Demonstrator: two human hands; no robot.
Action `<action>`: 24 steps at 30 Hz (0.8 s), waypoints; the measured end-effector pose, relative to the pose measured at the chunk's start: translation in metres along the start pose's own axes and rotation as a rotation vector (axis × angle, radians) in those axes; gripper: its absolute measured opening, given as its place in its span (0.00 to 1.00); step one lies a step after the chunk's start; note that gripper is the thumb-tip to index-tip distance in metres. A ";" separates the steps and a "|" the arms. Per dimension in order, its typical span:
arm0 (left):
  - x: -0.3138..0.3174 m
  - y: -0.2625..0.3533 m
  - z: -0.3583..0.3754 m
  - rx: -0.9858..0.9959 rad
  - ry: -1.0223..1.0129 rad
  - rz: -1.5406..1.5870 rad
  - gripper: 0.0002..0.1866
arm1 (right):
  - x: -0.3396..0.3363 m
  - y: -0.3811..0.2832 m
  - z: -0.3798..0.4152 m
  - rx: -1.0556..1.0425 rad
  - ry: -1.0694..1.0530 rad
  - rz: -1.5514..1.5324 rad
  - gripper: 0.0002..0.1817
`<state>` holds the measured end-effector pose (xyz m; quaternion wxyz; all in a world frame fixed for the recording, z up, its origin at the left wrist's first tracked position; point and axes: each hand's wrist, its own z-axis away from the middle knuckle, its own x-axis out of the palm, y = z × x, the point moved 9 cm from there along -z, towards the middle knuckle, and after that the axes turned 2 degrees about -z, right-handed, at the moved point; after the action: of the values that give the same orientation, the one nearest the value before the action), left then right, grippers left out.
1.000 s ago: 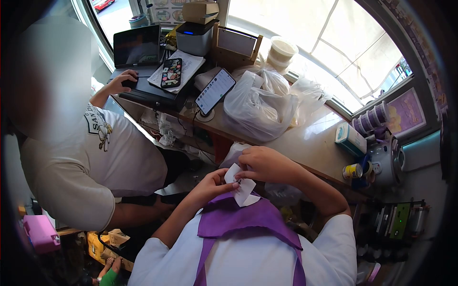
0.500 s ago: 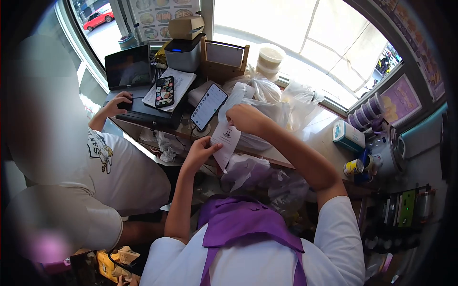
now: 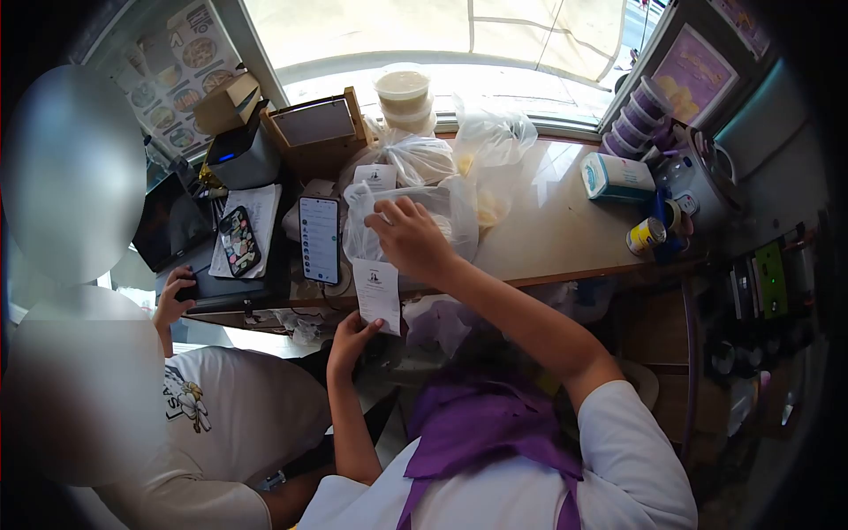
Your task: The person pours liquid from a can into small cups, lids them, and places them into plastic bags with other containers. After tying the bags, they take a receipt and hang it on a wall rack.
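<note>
A white paper slip (image 3: 378, 294) hangs down against a clear plastic bag (image 3: 446, 208) on the wooden counter (image 3: 565, 243). My right hand (image 3: 411, 237) presses the slip's top end onto the bag's front. My left hand (image 3: 352, 340) pinches the slip's bottom edge below the counter's edge. A second tied bag (image 3: 415, 159) with a white label stands just behind, and a third bag (image 3: 490, 141) sits to its right.
A co-worker in a white T-shirt (image 3: 221, 406) sits at my left, a hand (image 3: 175, 296) on a laptop (image 3: 177, 238). Two phones (image 3: 319, 238) (image 3: 237, 240), a receipt printer (image 3: 243, 155), stacked tubs (image 3: 402, 93), a tissue box (image 3: 618, 175), a can (image 3: 645, 235) and a cooker (image 3: 698, 172) crowd the counter.
The slip went from in front of my chest up to the bag on the counter. My right hand now presses its top onto the bag; the view swung right.
</note>
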<state>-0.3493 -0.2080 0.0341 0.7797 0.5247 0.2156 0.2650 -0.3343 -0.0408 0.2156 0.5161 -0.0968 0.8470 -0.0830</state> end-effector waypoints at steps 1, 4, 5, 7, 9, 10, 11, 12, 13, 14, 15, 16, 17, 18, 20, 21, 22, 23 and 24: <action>0.001 -0.004 0.004 -0.003 0.007 0.028 0.17 | -0.005 -0.014 0.015 -0.071 0.057 -0.021 0.20; 0.006 -0.021 0.022 -0.004 0.024 0.180 0.15 | 0.021 -0.011 0.043 -0.077 0.028 0.019 0.23; 0.005 -0.030 0.023 -0.032 0.023 0.215 0.14 | 0.034 -0.008 0.048 -0.052 -0.008 0.047 0.24; 0.001 -0.043 0.030 -0.076 0.044 0.296 0.13 | 0.031 -0.007 0.047 -0.020 0.042 0.010 0.24; 0.003 -0.030 0.038 -0.076 0.068 0.219 0.12 | 0.013 -0.011 0.047 0.024 0.111 -0.011 0.23; 0.002 -0.028 0.042 -0.078 0.076 0.178 0.12 | 0.000 -0.016 0.052 0.001 0.179 -0.082 0.22; 0.002 -0.024 0.048 -0.082 0.084 0.137 0.12 | -0.013 -0.022 0.060 -0.001 0.219 -0.100 0.21; 0.001 -0.023 0.051 -0.062 0.108 0.131 0.12 | -0.029 -0.030 0.072 -0.005 0.258 -0.113 0.22; 0.000 -0.023 0.054 -0.061 0.134 0.122 0.12 | -0.041 -0.036 0.086 -0.013 0.295 -0.122 0.22; -0.002 -0.023 0.058 -0.061 0.158 0.112 0.12 | -0.043 -0.041 0.101 0.002 0.286 -0.127 0.24; -0.004 -0.024 0.063 -0.063 0.179 0.101 0.13 | -0.044 -0.047 0.119 0.020 0.277 -0.133 0.25; -0.003 -0.022 0.067 -0.049 0.188 0.100 0.13 | -0.043 -0.054 0.134 0.044 0.268 -0.139 0.27; 0.000 -0.018 0.074 -0.033 0.184 0.092 0.14 | -0.039 -0.063 0.146 0.042 0.261 -0.142 0.28; 0.004 -0.013 0.078 -0.015 0.172 0.081 0.14 | -0.032 -0.070 0.157 0.046 0.256 -0.138 0.29; 0.019 -0.003 0.085 0.007 0.157 0.051 0.15 | -0.018 -0.082 0.174 0.042 0.212 -0.136 0.30; 0.024 0.000 0.085 0.012 0.148 0.048 0.15 | -0.013 -0.084 0.177 0.054 0.202 -0.118 0.30; 0.028 0.001 0.088 0.013 0.142 0.044 0.15 | -0.007 -0.088 0.179 0.065 0.189 -0.105 0.30; 0.029 0.001 0.093 0.008 0.141 0.041 0.14 | -0.002 -0.093 0.181 0.076 0.172 -0.098 0.30; 0.032 0.001 0.094 0.022 0.129 0.041 0.14 | 0.002 -0.095 0.182 0.093 0.164 -0.088 0.31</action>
<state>-0.2668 -0.2535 0.0671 0.7530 0.5192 0.2576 0.3117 -0.1659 -0.1404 0.1537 0.4448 -0.1029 0.8766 -0.1524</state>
